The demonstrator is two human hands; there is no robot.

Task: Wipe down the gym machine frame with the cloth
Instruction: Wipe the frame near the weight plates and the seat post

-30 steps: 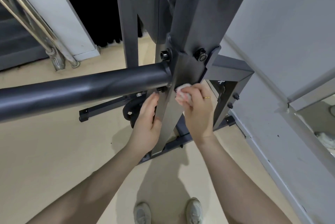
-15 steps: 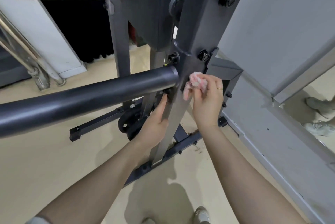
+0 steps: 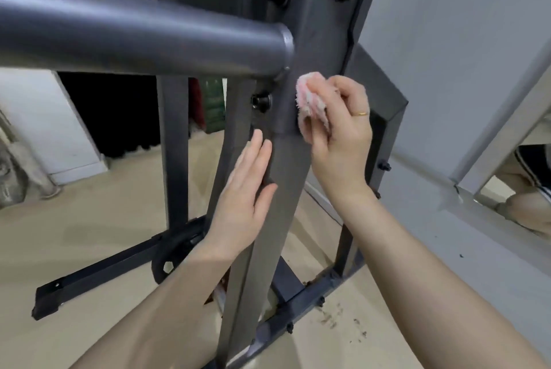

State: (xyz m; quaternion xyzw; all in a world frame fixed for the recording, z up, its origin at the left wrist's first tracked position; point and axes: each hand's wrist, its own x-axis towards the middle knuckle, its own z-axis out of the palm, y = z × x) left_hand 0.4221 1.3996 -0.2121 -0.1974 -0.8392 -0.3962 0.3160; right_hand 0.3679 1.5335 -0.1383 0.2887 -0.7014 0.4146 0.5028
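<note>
- Cloth (image 3: 311, 103) right on the joint now: a bunched pink wad, pressed to the upright post (image 3: 268, 219) just below where the round crossbar (image 3: 134, 37) meets it.
- Right hand (image 3: 340, 133) grips that wad, fingers curled round it, gold ring (image 3: 359, 113) showing, cloth at its 10 o'clock.
- Left hand (image 3: 244, 195) lies flat on the post's left face, fingers straight and together, holding nothing; it sits at the cloth's 7 o'clock.
- Change from half a second back: the view has closed right in on the joint, and the left hand's fingers have flattened out up the post.
- Reading that, the wiping is concentrated around the bracket and the bolt (image 3: 261, 100) at the cloth's 9 o'clock.
- Plenty left, I'd judge: lower post, base rails (image 3: 98, 274) at 7 o'clock, and loose debris (image 3: 343, 321) on the floor at 5 o'clock.
</note>
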